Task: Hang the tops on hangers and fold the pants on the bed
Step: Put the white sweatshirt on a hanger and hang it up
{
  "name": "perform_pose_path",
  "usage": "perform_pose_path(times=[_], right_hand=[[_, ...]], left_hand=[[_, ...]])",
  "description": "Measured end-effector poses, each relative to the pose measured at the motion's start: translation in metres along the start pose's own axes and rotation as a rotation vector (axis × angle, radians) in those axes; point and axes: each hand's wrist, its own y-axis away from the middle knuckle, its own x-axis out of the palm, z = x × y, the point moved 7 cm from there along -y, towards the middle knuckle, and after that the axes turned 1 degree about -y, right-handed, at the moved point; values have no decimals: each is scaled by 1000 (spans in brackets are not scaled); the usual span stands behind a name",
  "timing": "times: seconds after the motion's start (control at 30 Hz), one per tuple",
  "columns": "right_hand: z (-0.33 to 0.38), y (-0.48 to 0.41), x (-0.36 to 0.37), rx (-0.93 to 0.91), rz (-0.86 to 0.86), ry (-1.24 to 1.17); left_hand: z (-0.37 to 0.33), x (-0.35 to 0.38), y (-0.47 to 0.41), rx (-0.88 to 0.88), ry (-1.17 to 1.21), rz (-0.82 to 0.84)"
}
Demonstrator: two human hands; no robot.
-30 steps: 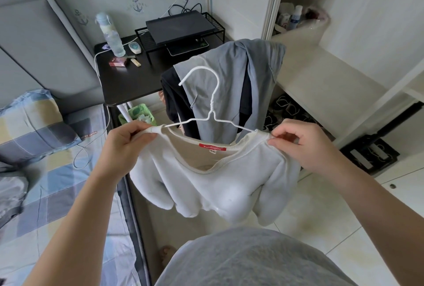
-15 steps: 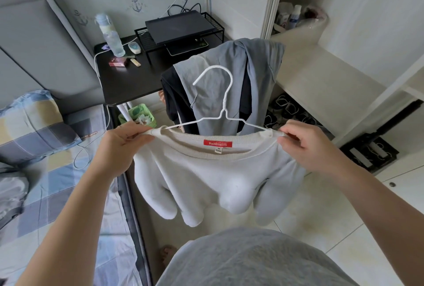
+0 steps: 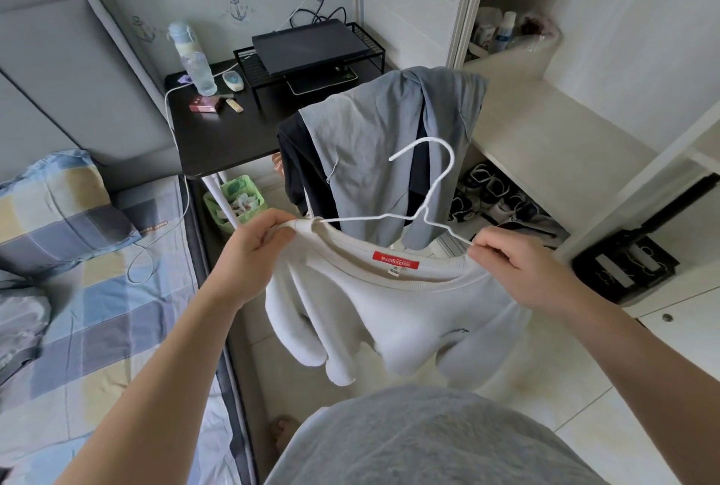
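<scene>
The left grip (image 3: 253, 251) is closed on the white sweater (image 3: 389, 313), thumb and curled fingers pinching the knit at the left end of the neckline. The right grip (image 3: 518, 270) pinches the neckline's other end in the same way, so the collar is stretched between the two. A white wire hanger (image 3: 424, 209) sits in the neck opening: each arm runs under the fabric at one grip, and the hook stands above the collar, leaning away from the person with its open end to the left. A red label (image 3: 396, 261) shows inside the back of the collar. The sweater hangs in the air in front of the person's grey-clad torso, with its body and sleeves bunched and drooping below the collar, over the tiled floor (image 3: 584, 406) beside the bed (image 3: 97, 309).

Just behind the hanger, a grey garment (image 3: 382, 142) is draped over a dark garment (image 3: 300, 169); what carries them is hidden. Further back, a black tabletop (image 3: 218, 142) holds a clear bottle (image 3: 193, 60) and a black wire rack (image 3: 374, 56). A green basket (image 3: 237, 196) stands under the tabletop's edge. On the bed lies a checked pillow (image 3: 58, 208). To the right, shoes (image 3: 498, 196) sit under a pale shelf (image 3: 545, 126).
</scene>
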Motion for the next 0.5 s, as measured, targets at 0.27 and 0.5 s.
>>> perform_pose_path(times=[0.27,0.5], right_hand=[[4,2,-32,32,-111,-207],[-1,31,-70,87,-30,-171]], left_hand=[[-15,2,-16,100,-225,29],[-22,37,-36,158,-357,54]])
